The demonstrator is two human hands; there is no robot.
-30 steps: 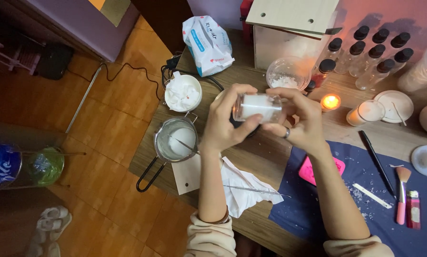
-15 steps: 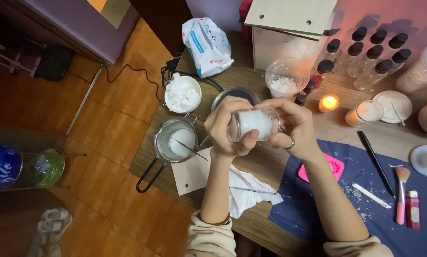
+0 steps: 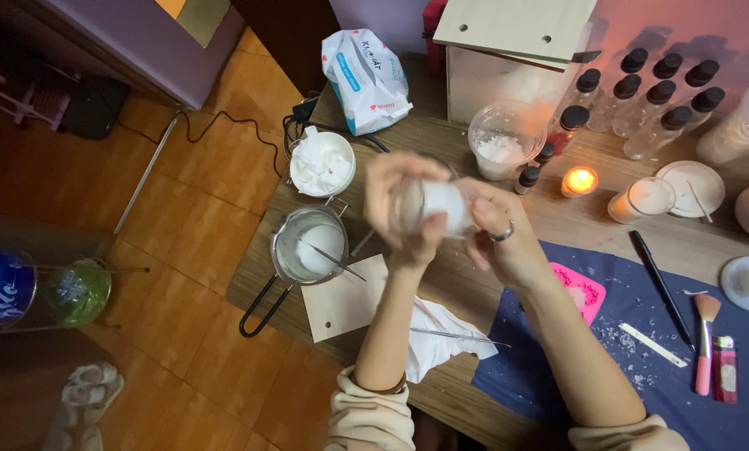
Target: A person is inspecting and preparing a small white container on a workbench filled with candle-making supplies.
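Note:
Both my hands hold a small clear glass jar (image 3: 437, 209) filled with white wax, tipped on its side above the wooden table (image 3: 558, 225). My left hand (image 3: 399, 205) wraps the jar's open end. My right hand (image 3: 495, 238), with a ring on one finger, grips the jar's base. The jar and fingers are blurred by motion. Below and to the left stands a small metal saucepan (image 3: 307, 249) with white wax and a thin metal rod resting in it.
A white tub of wax chunks (image 3: 322, 163), a clear cup of flakes (image 3: 500, 142), a lit tealight (image 3: 581, 180), a candle jar (image 3: 646, 199), several dark-capped bottles (image 3: 650, 92), a pink mould (image 3: 581, 292), a brush (image 3: 704, 334) on a blue mat (image 3: 642, 367), and a white tissue (image 3: 441, 338) with tweezers.
The jar has come down a little and been turned in my hands; my left hand now covers its open end and my fingers have shifted around it.

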